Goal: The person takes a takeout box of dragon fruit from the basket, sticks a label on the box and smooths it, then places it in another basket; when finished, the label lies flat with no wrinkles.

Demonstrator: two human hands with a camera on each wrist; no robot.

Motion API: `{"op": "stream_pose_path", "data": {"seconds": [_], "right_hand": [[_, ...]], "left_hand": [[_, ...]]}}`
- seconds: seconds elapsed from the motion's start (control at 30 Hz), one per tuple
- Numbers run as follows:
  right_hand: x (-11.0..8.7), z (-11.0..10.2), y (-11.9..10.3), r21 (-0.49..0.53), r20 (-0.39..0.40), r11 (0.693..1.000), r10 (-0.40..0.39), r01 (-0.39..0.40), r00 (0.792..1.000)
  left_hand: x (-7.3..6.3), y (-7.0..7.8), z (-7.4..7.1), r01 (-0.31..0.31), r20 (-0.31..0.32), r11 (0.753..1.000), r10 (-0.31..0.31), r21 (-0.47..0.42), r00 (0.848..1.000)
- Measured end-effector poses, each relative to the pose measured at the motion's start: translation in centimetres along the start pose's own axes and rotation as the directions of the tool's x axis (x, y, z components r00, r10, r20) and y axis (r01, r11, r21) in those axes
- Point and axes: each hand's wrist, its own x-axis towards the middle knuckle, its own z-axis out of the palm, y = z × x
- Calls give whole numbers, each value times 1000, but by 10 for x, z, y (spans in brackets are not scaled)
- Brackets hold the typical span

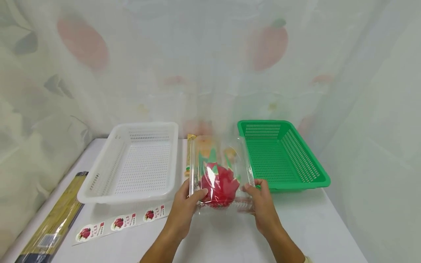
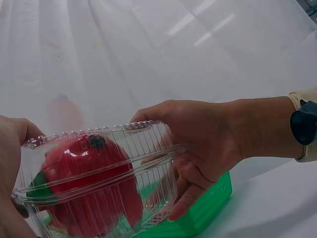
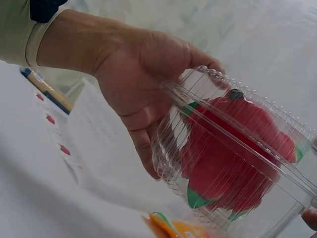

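Note:
A clear plastic clamshell box (image 1: 246,160) is held up above the white table between both hands. Inside it lies a red dragon fruit (image 1: 219,186) with green scale tips, also visible through the ribbed walls in both wrist views. My left hand (image 1: 182,210) grips the box's left side, thumb over the top near the front corner. On the opposite side my right hand (image 1: 264,205) holds it, with the thumb on top and fingers beneath. The lid and base rims (image 2: 106,173) meet along the side. The box hides part of the table behind it.
A white perforated basket (image 1: 172,160) stands at left, a green one (image 1: 309,153) at right. A strip of dragon fruit stickers (image 1: 123,223) lies in front of the white basket. Further left is a long yellow-brown wrapped pack (image 1: 54,219). An orange-yellow packet (image 3: 173,228) sits behind the box.

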Motion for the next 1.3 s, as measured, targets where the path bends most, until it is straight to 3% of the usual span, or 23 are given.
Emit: {"op": "stream_pose_path", "data": {"seconds": [0.47,0.8,0.97,1.3], "right_hand": [[-2,2,42,-16,1,998,53,-53,999],[1,3,63,-138,-53,986,85,-92,995],[4,1,70,-151,-75,983,98,-108,992],[13,0,80,-236,-116,966,79,-104,990]], "left_hand": [[-6,-31,-19,88,2,996,-88,15,996],[-6,-47,-27,152,8,988,-152,17,988],[-4,-53,-29,172,12,985,-172,33,985],[1,-68,-33,195,-32,980,-194,39,981]]}}
